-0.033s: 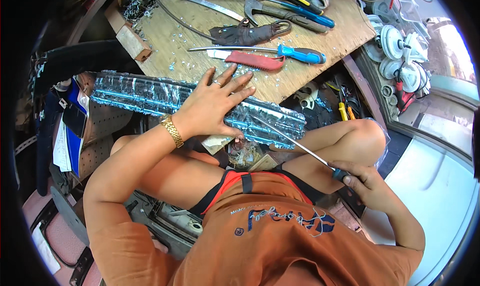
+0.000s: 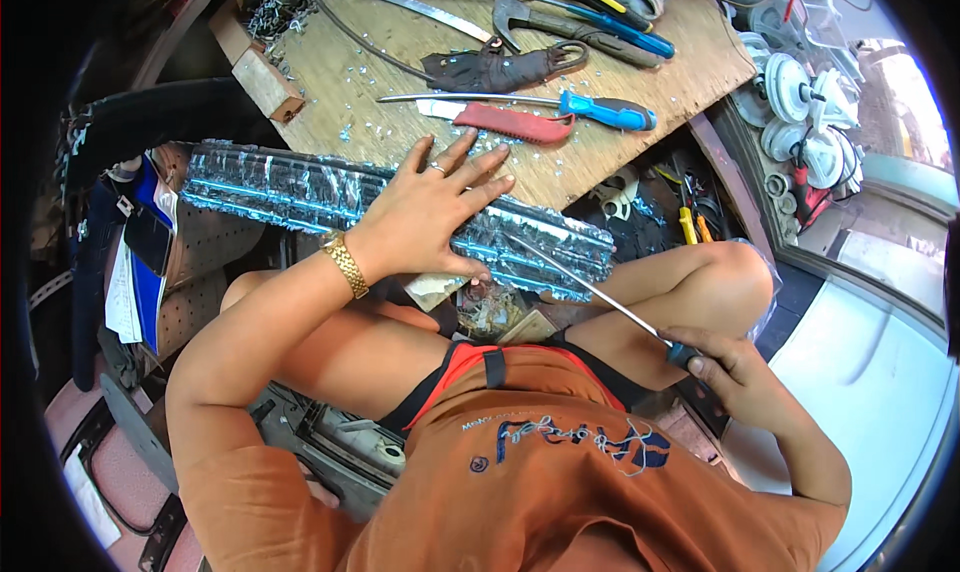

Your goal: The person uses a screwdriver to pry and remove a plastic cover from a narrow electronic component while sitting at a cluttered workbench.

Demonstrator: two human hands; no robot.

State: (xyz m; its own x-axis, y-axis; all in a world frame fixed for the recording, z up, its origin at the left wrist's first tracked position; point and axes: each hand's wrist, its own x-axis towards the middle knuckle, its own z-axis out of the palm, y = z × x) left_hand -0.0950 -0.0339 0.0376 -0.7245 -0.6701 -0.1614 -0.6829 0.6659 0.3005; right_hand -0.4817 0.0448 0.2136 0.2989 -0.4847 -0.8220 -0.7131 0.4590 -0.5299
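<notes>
A long, dark, shiny strip-like piece (image 2: 275, 187) with bluish streaks and ragged edges lies across the near edge of the wooden board, its right end above my lap. My left hand (image 2: 425, 207) rests on its middle with fingers spread, the thumb at the near edge. In my right hand (image 2: 730, 367) is a screwdriver (image 2: 600, 297), gripped by its dark handle. Its long metal shaft slants up and left over the right part of the piece. The tip is at the surface; whether it digs in I cannot tell.
On the wooden board (image 2: 350, 62) lie a red-handled cutter (image 2: 520, 122), a blue-handled screwdriver (image 2: 610, 110), a hammer (image 2: 575, 34), a dark wrapped tool (image 2: 490, 69) and scattered flakes. White spool-like parts (image 2: 790, 87) stand at right. Pliers with yellow handles (image 2: 688, 224) sit below the board.
The whole view has shifted very slightly. Both hands, the screwdriver and the long piece keep their places relative to one another.
</notes>
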